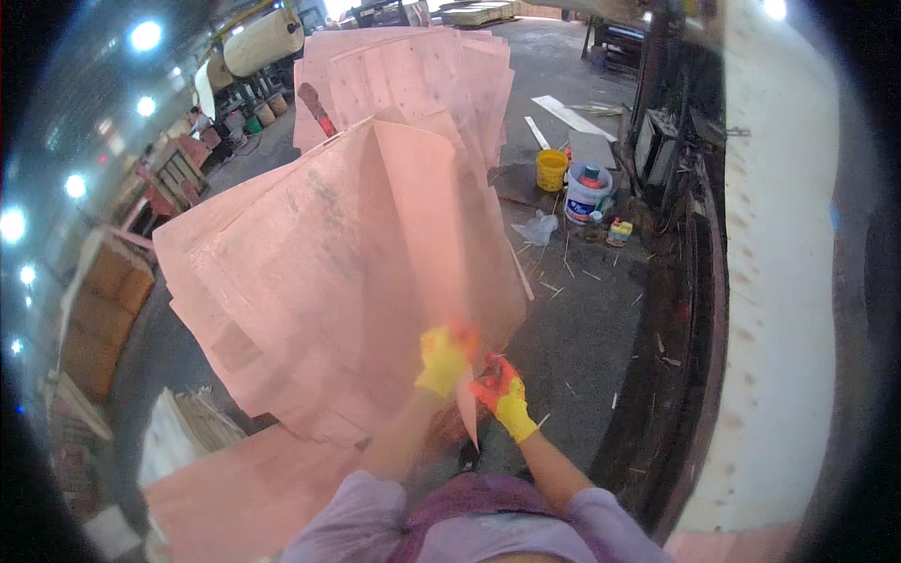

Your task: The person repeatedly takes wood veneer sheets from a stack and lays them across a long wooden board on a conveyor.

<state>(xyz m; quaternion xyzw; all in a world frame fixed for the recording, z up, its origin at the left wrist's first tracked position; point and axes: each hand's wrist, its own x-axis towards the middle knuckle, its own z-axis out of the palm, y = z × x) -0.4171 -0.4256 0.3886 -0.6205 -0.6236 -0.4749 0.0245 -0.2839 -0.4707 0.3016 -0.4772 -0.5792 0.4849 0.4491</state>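
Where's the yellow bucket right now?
In the head view, the yellow bucket stands right of the pink sheets, just left of the white bucket.

A blue printed label (579, 208) with pale lettering marks the white plastic bucket (601, 180); the small yellow container (618, 234) near it shows coloured markings too small to read.

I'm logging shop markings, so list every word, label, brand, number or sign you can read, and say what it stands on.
None can be read with certainty.
White bucket: blue label, print too small to read.
Small yellow container: markings too small and blurred to read.
Pink sheets: no lettering I can make out.
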